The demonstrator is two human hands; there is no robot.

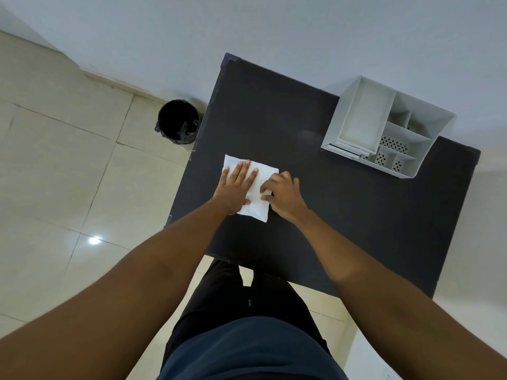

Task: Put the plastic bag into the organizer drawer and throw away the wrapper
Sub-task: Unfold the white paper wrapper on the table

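A white plastic bag [258, 207], folded flat into a rough square, lies on the dark table [343, 215] near its left edge. My left hand [236, 185] presses flat on the bag's left half with fingers spread. My right hand [282, 193] rests at the bag's right edge, its fingers curled and pinching the material there. The white desk organizer [389, 127] stands at the table's far right, its drawer [362, 119] pulled open toward the left. I see no separate wrapper.
A black-lined trash bin [178, 122] stands on the tiled floor just left of the table's far corner, against the wall. My legs are at the table's near edge.
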